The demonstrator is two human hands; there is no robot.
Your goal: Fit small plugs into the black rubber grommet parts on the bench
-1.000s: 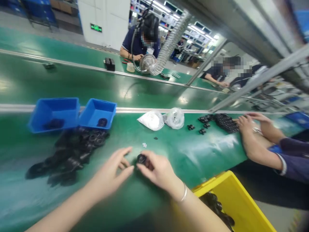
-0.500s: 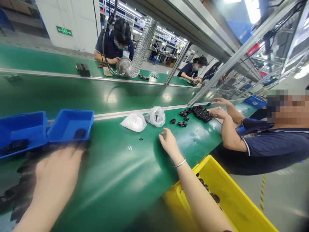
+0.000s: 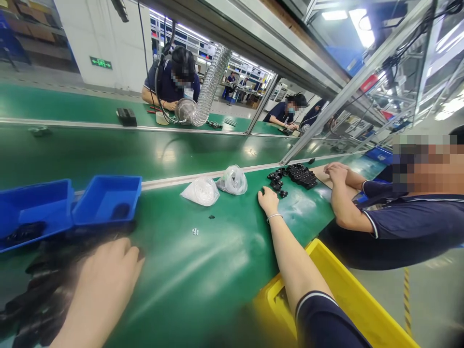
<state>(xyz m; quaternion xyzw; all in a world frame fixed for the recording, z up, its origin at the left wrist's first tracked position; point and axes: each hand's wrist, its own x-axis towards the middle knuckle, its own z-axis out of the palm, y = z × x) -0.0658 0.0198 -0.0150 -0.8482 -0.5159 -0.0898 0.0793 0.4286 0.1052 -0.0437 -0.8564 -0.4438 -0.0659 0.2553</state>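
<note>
My left hand (image 3: 108, 275) is at the lower left, back up, with its fingers curled downward and blurred. It is over the right edge of a pile of black parts (image 3: 39, 285); whether it holds one is hidden. Farther out, my right hand (image 3: 268, 200), a bracelet at its wrist, rests by a loose group of small black parts (image 3: 277, 180). Its fingers are curled in, and what lies under them is hidden. Left of that hand stand two clear plastic bags, one with white contents (image 3: 201, 191) and one with darker contents (image 3: 234, 181).
Two blue bins (image 3: 108, 198) (image 3: 36, 205) stand at the left. A yellow crate (image 3: 348, 290) is beneath my right arm. A co-worker (image 3: 406, 217) sits at the right beside neat rows of black parts (image 3: 301, 175). Small white pieces (image 3: 195, 232) lie mid-table.
My right hand has reached forward and right to the black parts, its fingers now curled. My left hand has drawn down and right, away from the blue bin. The co-worker's hands have come together.
</note>
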